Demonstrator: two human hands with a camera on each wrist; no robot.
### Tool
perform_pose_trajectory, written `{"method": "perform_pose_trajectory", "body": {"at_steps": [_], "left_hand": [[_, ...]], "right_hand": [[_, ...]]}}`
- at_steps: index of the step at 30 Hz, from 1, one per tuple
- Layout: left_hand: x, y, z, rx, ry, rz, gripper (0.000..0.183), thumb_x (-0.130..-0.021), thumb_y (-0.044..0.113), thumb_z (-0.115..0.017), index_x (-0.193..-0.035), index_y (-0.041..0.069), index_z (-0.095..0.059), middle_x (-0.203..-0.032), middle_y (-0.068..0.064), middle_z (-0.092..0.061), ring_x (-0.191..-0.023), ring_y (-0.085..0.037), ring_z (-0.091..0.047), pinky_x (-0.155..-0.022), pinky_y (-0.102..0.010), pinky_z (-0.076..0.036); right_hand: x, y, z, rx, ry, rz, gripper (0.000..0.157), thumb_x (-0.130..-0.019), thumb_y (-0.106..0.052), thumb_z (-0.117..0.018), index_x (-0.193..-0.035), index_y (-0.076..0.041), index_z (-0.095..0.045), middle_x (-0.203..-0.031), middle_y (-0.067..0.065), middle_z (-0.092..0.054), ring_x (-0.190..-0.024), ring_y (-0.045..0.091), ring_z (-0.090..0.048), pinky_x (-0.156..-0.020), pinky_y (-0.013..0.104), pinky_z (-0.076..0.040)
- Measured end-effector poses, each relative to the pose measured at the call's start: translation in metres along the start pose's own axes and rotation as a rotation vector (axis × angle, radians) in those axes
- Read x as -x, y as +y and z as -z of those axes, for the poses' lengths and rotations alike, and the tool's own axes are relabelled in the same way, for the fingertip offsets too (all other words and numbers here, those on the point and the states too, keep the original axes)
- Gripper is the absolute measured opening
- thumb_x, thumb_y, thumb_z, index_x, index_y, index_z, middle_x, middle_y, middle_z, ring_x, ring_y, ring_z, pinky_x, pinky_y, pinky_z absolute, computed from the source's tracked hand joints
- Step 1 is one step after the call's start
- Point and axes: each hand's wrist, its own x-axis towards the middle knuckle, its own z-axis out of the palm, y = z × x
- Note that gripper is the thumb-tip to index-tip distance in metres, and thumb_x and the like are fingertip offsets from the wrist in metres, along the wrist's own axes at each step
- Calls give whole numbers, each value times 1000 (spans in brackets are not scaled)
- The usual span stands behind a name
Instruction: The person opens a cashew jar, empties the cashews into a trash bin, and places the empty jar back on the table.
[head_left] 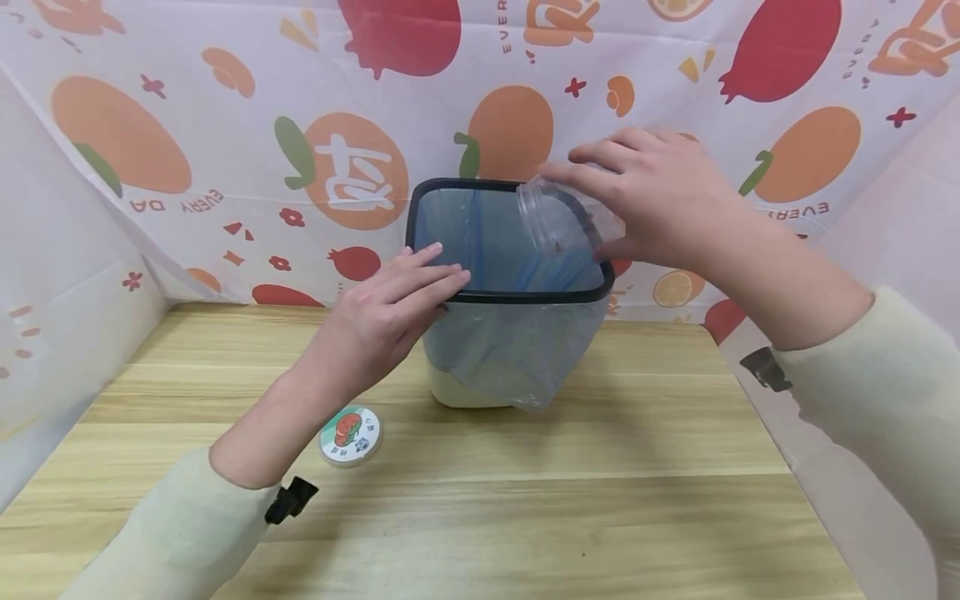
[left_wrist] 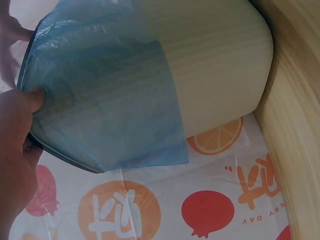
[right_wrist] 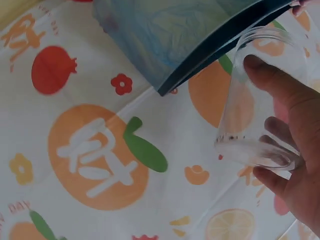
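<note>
A cream trash bin point(head_left: 459, 392) with a black rim stands at the back of the table, lined with a translucent blue bag point(head_left: 510, 342) folded over its outside. My left hand point(head_left: 390, 304) grips the near left part of the rim, fingers over the top and thumb point(left_wrist: 36, 97) against the bag outside. Over the bin's right side, my right hand point(head_left: 652, 196) holds a clear plastic jar point(head_left: 551, 217) tipped sideways, its open mouth towards the bin. Small dark specks cling inside near the jar's base point(right_wrist: 250, 152). Left of the bin lies a round printed lid point(head_left: 351, 435).
The wooden table point(head_left: 480, 517) carries the bin and the lid. A fruit-patterned cloth point(head_left: 225, 150) hangs close behind the bin, and pale cloth sides flank the table left and right.
</note>
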Motion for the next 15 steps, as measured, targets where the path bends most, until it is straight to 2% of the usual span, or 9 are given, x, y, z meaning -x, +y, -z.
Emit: {"method": "perform_pose_trajectory", "body": {"at_steps": [4,7,10,15], "left_hand": [[0,0,0,-3,-4,4,47,-87,1,-74,-132,11,-65,-127,-8,-68,-136,-28,-51,-112,-52,-38],[0,0,1,-3,-3,6,48,-87,0,-74,-133,11,-65,-127,-8,-68,-135,-28,-52,-113,-52,-38],[1,0,1,-1,-4,7,48,-87,0,-74,-133,11,-65,-127,-8,-68,-135,-28,-52,-113,-52,-37],[0,1,1,-5,-13,9,49,-87,1,-74,-134,11,-64,-128,-8,-68,-136,-28,-51,-114,-51,-37]], "right_hand": [[10,1,-5,-135,5,-109,98,-65,-34,-94,-150,-25,-46,-138,11,-59,-119,35,-55,-89,57,-52],[18,2,-8,-245,-10,-221,99,-66,-35,-94,-152,-28,-43,-139,8,-58,-119,32,-53,-89,56,-52],[27,5,-12,-348,-11,-330,102,-67,-38,-93,-153,-31,-40,-140,7,-58,-123,31,-52,-92,57,-50],[41,10,-20,-534,71,-444,102,-66,-36,-94,-152,-34,-41,-141,1,-57,-123,25,-53,-97,51,-47]]}}
